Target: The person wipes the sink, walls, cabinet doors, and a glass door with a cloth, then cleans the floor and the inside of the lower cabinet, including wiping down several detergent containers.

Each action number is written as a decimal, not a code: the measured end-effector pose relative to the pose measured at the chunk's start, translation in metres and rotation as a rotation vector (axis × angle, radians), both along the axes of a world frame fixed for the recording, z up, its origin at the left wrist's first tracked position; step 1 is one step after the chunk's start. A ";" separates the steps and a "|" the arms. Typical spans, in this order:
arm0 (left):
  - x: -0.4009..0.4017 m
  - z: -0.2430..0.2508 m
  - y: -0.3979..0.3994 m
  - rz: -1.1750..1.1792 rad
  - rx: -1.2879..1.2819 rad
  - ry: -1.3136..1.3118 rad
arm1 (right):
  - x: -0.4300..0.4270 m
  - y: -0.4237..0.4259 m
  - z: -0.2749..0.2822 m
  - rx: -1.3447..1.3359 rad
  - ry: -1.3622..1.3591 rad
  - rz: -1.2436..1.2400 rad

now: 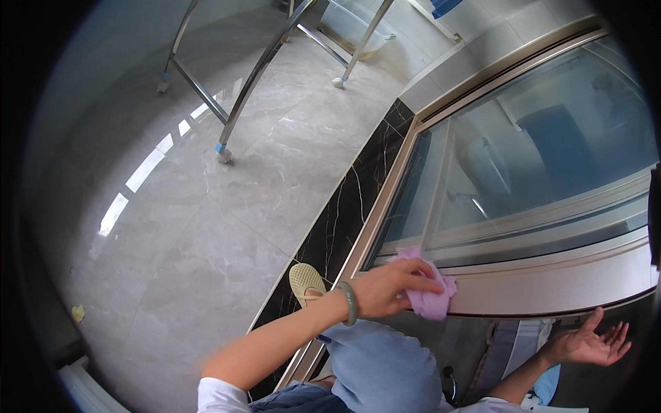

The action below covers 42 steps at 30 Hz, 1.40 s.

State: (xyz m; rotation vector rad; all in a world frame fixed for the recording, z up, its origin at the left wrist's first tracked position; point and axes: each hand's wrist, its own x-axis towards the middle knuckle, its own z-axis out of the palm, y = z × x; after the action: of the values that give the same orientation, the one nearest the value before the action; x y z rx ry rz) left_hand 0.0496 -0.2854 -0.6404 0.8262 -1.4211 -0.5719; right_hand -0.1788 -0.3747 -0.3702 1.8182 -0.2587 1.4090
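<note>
My left hand, with a green bangle at the wrist, grips a crumpled pink cloth. The cloth rests on the champagne-coloured metal frame of a glass door, near the corner below the pane. Off to the right, beyond the frame's outer edge, my right hand is held palm up with its fingers apart and nothing in it. Reflections show in the glass. Below the frame is my bent knee in blue denim.
A black marble threshold runs beside the door, with my cream clog on it. A metal-legged stand on casters occupies the grey tiled floor. Behind it sits a clear plastic tub. A yellowish scrap lies at left.
</note>
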 end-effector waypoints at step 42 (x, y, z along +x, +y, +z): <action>0.040 0.007 0.006 -0.201 0.155 0.573 | 0.076 0.015 -0.125 0.334 0.573 0.372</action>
State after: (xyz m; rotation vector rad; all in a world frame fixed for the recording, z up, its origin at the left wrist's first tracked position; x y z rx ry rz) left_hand 0.0898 -0.2799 -0.6331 0.5752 -0.9420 -0.9939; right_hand -0.1028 -0.3594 -0.4955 2.5606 0.1615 1.0519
